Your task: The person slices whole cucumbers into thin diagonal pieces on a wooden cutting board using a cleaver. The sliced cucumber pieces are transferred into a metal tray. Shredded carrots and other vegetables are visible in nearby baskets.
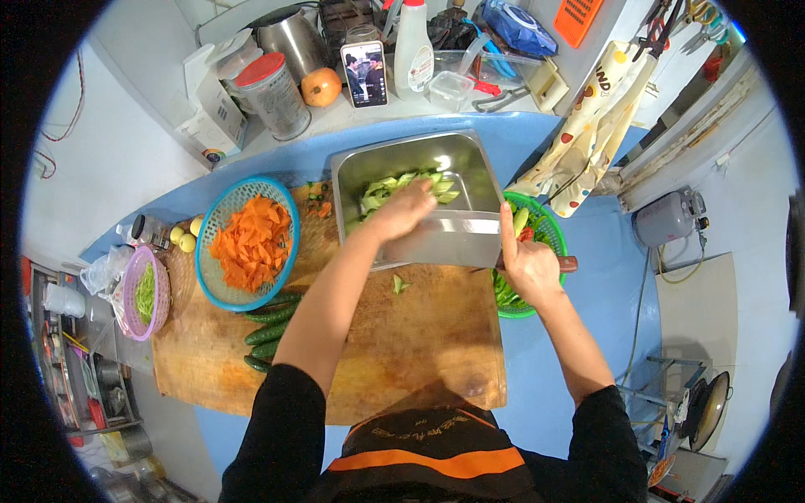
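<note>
My right hand (529,267) grips the wooden handle of a cleaver, its index finger laid along the blade's heel. The broad steel blade (459,242) is over the near side of a rectangular stainless steel pan (352,165). Cut green cucumber pieces (396,187) lie in the pan. My left hand (405,206) is over the pan, beside the blade and close to the pieces; it is blurred and partly hides them. Below the pan is a thick wooden cutting board (415,339). A small cucumber scrap (399,284) lies there. Whole cucumbers (270,332) are beside my left forearm.
Left of the pan, a blue basket (292,251) holds sliced carrots (251,242). A pink basket (162,289) with green shreds stands farther left. A green basket (560,236) of peppers is beneath my right hand. A phone (365,75) and spray bottle (413,56) stand on the back ledge.
</note>
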### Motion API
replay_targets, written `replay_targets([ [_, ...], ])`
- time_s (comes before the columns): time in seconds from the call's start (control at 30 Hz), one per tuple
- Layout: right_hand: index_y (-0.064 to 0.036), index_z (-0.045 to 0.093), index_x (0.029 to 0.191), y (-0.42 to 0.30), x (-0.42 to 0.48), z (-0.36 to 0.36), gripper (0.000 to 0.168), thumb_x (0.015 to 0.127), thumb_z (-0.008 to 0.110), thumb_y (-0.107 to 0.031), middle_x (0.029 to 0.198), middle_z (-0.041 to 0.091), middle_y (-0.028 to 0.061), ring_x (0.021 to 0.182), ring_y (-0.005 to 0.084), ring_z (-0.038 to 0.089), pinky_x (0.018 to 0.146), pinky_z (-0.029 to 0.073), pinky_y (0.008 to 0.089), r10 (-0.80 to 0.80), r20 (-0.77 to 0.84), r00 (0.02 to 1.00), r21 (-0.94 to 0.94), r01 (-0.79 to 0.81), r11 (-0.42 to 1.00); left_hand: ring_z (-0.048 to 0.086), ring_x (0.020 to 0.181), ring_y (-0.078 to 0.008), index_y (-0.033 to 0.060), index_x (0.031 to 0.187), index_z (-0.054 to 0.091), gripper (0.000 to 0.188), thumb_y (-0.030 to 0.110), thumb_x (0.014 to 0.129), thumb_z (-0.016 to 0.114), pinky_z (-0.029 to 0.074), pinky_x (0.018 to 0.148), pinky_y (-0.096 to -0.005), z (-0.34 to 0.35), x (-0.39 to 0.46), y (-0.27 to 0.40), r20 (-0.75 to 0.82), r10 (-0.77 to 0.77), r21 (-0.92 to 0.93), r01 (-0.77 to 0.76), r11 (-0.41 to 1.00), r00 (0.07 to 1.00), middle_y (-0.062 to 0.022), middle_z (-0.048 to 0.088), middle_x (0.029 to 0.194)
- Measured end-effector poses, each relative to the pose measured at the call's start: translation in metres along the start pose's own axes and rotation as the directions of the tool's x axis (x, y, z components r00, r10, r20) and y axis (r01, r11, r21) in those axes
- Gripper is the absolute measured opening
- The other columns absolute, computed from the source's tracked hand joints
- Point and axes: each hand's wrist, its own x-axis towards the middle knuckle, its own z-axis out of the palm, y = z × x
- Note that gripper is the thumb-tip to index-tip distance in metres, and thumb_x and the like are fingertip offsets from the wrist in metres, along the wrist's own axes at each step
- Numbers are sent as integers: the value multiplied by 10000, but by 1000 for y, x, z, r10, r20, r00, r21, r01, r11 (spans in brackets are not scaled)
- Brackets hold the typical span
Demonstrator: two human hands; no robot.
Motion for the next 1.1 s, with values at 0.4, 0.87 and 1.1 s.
replay_targets([
  [0.4,-112,669,1090,-71,-120,-29,417,680,697,-41,761,653,150,670,302,642,615,511,368,153,414,897,470,-354,808,603,940,-162,1,1173,585,294,195,973,491,488,804,-304,6,-223,-24,-530,-254,-503,-58,863,809,-95,644,1051],
  [0.87,-94,453,801,-159,-180,96,199,877,610,-191,556,401,20,479,155,405,465,362,332,52,962,267,206,-591,-780,246,1316,-434,11,1445,134,825,295,869,652,306,1027,-504,247,-235,-117,-734,-519,-281,501,819,438,-262,154,1462],
  [1.1,-90,463,829,-180,-152,113,184,879,611,-187,567,423,20,482,153,419,465,370,340,-63,960,272,162,-726,-669,226,1340,-444,-2,1458,90,842,350,893,606,279,1057,-502,238,-232,-116,-703,-568,-318,525,789,428,-283,186,1464],
])
